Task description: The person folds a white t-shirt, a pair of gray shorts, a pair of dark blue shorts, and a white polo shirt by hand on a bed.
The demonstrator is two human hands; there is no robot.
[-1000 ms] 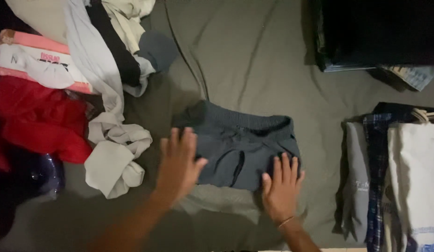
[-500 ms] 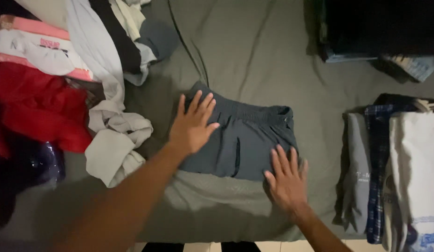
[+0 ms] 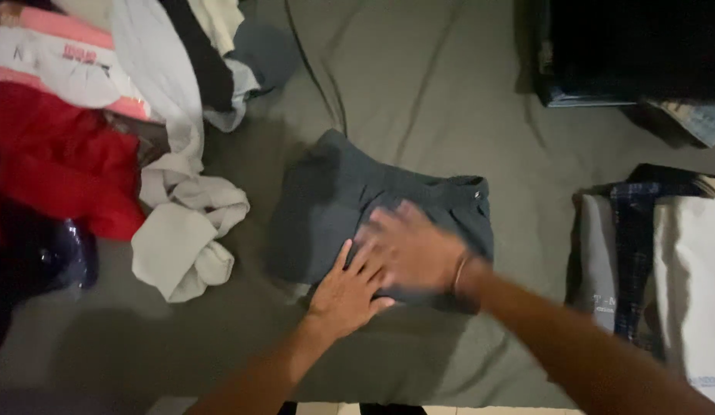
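**Both hands flat on folded dark shorts**

On the grey-green bed sheet (image 3: 419, 84) the folded dark shorts (image 3: 327, 200) lie mid-frame; a heap of loose clothes (image 3: 173, 154) sits to the left, a folded stack (image 3: 649, 261) to the right; the left hand (image 3: 346, 296) presses its near edge, fingers spread; the right hand (image 3: 407, 250), blurred, seems open-palmed on top.

Both hands flat, right hand (image 3: 407, 250) blurred, overlapping left hand (image 3: 348, 292).

The dark grey-blue shorts (image 3: 327, 207) lay folded flat into a compact rectangle on the olive-green bedsheet (image 3: 419, 84); the elastic waistband faced away. Both hands rested on the near edge.
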